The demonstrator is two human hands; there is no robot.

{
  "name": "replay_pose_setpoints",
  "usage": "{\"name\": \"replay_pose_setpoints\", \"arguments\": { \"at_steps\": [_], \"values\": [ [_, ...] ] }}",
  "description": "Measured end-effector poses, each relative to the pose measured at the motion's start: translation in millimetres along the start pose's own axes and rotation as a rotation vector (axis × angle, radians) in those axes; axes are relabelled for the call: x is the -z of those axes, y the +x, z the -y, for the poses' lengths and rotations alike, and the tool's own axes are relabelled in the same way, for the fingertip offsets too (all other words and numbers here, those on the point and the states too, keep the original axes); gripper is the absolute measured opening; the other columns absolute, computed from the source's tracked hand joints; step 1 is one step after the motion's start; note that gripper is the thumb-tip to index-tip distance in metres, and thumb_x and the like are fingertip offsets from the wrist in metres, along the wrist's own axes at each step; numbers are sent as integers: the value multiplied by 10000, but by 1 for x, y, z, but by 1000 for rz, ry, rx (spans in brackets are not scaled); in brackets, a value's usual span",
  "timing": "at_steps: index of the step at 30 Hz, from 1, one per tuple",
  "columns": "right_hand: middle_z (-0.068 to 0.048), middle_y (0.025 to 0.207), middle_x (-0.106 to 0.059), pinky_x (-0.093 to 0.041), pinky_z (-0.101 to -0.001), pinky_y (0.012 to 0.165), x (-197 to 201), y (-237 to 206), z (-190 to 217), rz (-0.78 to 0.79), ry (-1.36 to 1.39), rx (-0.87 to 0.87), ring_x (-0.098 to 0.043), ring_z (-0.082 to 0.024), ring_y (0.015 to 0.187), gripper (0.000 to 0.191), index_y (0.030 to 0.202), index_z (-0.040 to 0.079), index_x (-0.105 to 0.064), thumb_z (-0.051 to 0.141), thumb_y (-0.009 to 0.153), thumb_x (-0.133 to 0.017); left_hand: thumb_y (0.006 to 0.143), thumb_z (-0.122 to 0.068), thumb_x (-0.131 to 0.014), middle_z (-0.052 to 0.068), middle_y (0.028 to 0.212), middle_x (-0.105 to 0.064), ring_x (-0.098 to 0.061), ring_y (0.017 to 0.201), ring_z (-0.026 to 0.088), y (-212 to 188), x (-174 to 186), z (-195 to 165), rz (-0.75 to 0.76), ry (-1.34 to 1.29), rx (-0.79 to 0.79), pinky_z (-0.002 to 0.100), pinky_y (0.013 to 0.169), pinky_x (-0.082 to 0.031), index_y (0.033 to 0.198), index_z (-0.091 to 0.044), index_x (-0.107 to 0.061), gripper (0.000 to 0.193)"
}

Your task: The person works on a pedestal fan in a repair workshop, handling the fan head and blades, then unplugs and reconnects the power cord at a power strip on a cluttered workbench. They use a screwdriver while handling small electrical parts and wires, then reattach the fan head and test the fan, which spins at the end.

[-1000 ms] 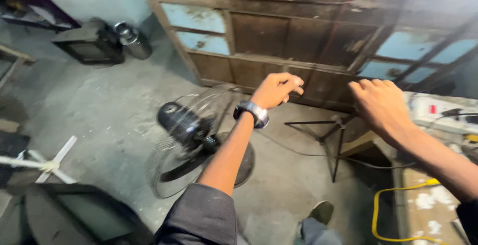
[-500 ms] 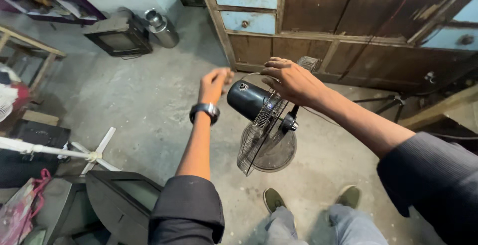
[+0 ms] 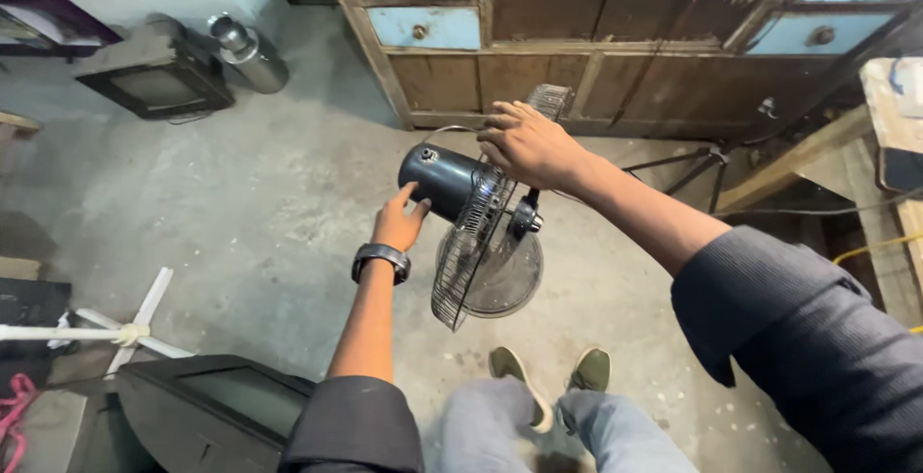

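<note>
Since half a second ago, we are closing our left hand [image 3: 399,221] under the black cylindrical fan motor [image 3: 444,180], right hand [image 3: 531,144] fingers gripping the wire guard [image 3: 471,242] top.

Your left hand [image 3: 399,221] rests against the underside of the black cylindrical fan motor housing [image 3: 444,181], and your right hand [image 3: 527,142] lies over the round wire fan guard [image 3: 471,247] to its right. Behind the fan stands the worn wooden cabinet [image 3: 615,31]. At far left sit a dark boxy television [image 3: 154,79] and a shiny metal canister [image 3: 248,50] just beside it. Your two shoes [image 3: 548,377] lie below the fan.
</note>
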State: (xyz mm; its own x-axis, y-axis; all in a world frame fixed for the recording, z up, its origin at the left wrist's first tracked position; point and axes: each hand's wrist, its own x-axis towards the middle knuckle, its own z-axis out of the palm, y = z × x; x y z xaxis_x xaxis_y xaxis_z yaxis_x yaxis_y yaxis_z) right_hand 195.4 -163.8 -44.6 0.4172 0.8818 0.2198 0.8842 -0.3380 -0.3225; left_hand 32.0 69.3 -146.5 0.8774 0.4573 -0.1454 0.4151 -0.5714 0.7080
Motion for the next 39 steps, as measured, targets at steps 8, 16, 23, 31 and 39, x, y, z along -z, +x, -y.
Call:
{"name": "replay_pose_setpoints", "arguments": {
  "at_steps": [8,16,23,31,39],
  "values": [
    [-199,1427,-535,-254,-486,1179,-7,-7,-8,44,-207,-127,-359,-392,1438,630,1376,-20,-528,407,923,-622,887,-307,-730,221,1319,-656,-597,1266,400,49,19,10,84,45,-109,450,1065,-473,1393,-138,-607,548],
    [-210,1508,-480,-247,-455,1219,3,-40,9,-76,-376,-408,-316,-347,1493,674,1443,-23,-477,344,891,-599,876,-311,-753,232,1312,-653,-605,1230,411,84,11,25,213,5,-430,460,1043,-467,1361,-53,-627,563],
    [-200,1530,-470,-224,-471,1242,19,-52,19,-52,-422,-450,-321,-330,1510,654,1470,-14,-469,312,910,-557,858,-270,-720,169,1020,-806,-755,926,319,57,-37,59,418,-250,187,423,841,-572,1109,-64,-806,336],
    [-207,1558,-458,-210,-484,1270,25,-57,31,-59,-404,-470,-305,-354,1536,680,1491,-43,-456,293,912,-575,870,-198,-764,128,956,-783,-742,882,304,44,-70,58,-111,-346,137,401,807,-558,1046,-32,-775,242],
    [-215,1534,-466,-218,-479,1240,12,-49,25,-83,-380,-476,-308,-357,1514,699,1467,-49,-469,332,897,-607,757,-247,-865,157,1485,-511,-516,1329,362,78,0,3,342,4,-648,450,1090,-438,1415,-97,-577,734]
  ]
}}
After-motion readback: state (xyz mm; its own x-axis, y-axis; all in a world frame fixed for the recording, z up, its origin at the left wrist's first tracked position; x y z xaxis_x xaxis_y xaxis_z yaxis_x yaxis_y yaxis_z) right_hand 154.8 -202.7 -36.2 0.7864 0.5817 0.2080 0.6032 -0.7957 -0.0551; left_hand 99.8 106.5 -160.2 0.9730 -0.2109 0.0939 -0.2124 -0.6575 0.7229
